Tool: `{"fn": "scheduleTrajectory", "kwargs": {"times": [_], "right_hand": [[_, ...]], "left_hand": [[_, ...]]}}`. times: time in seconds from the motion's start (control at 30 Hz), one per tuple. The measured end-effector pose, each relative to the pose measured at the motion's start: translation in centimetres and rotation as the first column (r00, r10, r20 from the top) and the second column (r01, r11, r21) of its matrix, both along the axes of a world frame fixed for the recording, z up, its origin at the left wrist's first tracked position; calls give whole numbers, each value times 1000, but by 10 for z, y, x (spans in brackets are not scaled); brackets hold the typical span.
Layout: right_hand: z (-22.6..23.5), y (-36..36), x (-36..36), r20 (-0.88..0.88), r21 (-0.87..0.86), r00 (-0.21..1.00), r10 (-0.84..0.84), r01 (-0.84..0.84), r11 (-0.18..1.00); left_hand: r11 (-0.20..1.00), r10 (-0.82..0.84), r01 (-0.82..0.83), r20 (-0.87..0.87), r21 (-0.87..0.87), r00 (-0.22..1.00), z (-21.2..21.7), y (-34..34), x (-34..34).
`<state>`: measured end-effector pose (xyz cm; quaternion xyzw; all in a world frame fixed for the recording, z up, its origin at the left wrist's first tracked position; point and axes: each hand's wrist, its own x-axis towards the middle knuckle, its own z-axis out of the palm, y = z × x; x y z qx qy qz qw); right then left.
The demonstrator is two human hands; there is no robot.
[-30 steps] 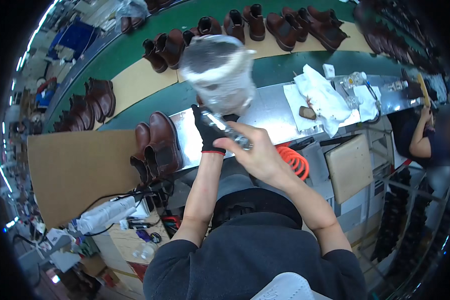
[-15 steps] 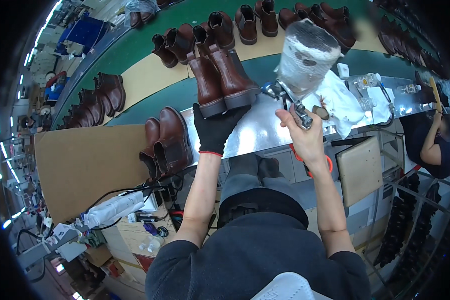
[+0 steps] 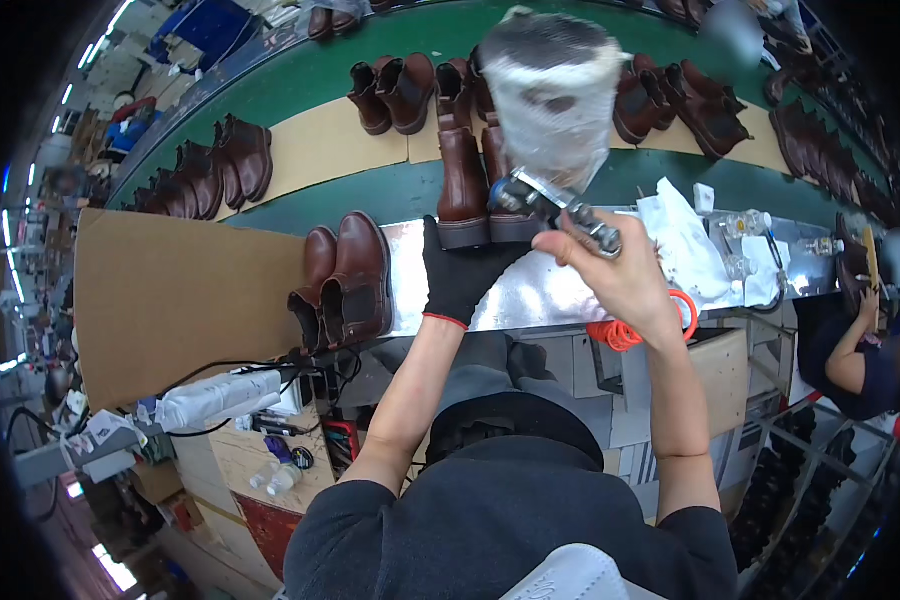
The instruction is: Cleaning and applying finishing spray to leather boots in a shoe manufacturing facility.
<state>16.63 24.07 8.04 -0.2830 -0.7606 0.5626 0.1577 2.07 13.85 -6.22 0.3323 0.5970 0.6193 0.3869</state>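
My left hand [image 3: 467, 275], in a black glove with a red cuff, supports a pair of brown leather ankle boots [image 3: 462, 190] from beneath the dark soles. The boots stand nearly upright over the metal edge of the bench. In my bare right hand [image 3: 618, 268] is a metal spray gun [image 3: 555, 195], its nozzle close to the right boot. On top of the gun sits a large paint cup [image 3: 555, 110] wrapped in clear plastic, which hides part of that boot. Another brown pair [image 3: 358, 280] rests left of my glove.
Beyond the bench, several brown boots [image 3: 405, 92] line a green conveyor [image 3: 340, 185] with tan board. White cloths [image 3: 680, 245] and clear bottles [image 3: 748, 223] lie to the right. A cardboard sheet [image 3: 185, 300] stands left. An orange coiled hose [image 3: 615, 335] hangs below my right hand. Another person [image 3: 845, 365] works far right.
The spray gun has moved left, from beside the boots to in front of the right one. The boots in my left hand have turned and now stand straighter.
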Motion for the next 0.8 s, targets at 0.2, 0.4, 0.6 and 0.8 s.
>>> {"fn": "scheduleTrajectory", "kwargs": {"times": [0.2,0.4,0.6,0.8], "right_hand": [[-25,6,-45,-117,180,992,-50,70,981],[-83,35,-11,-139,-108,925,-353,341,934],[-265,54,48,144,-109,845,-516,531,840],[-281,36,53,280,-111,851,-445,490,865]], "left_hand": [[994,-52,35,-167,-107,985,13,-1,1],[900,-288,-162,830,405,477,-6,-37,-2],[973,-82,-37,-489,-228,868,-148,-97,-35],[986,77,-161,970,-40,232,-216,-118,-63]]}}
